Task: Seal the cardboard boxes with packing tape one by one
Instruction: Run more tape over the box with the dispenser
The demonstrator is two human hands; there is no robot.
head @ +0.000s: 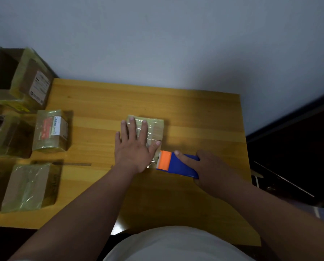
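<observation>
Small cardboard box (148,131) mid-table on yellow wooden table (195,113), already wrapped in glossy clear tape. Left hand (134,146) flat on top, fingers straight and spread, pressing down, thumb at the near right corner. Right hand (207,167) wrapped round blue tape dispenser (182,164), index finger laid along its top; orange serrated cutter end just beside the box's near edge, strip of tape running from it to the box. Looks light, stiff-sided, slippery under film: likely to slide unless pinned from above, so palm-down hold on the lid fits. Probably about to tear the tape. Several more taped boxes (50,131) stacked and lined up at left edge, well apart.
</observation>
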